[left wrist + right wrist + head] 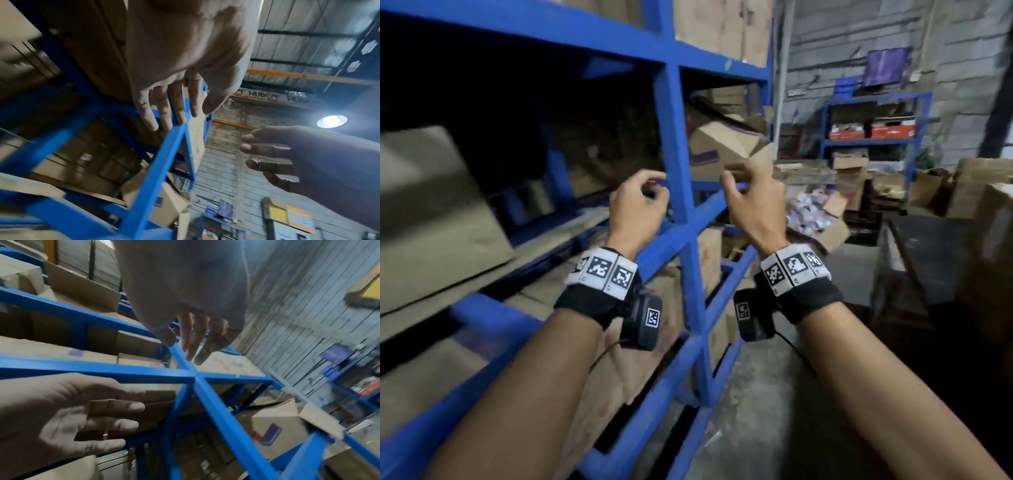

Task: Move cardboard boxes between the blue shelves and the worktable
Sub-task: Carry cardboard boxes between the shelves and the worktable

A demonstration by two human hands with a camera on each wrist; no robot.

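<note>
Our left hand (637, 202) and right hand (748, 195) both empty, fingers loosely curled, raised before blue shelves (678, 144); boxes (722, 144) untouched.

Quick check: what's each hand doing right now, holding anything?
Left hand: open, fingers loosely curled, holding nothing, in front of the blue shelves.
Right hand: open, fingers relaxed, holding nothing.
</note>
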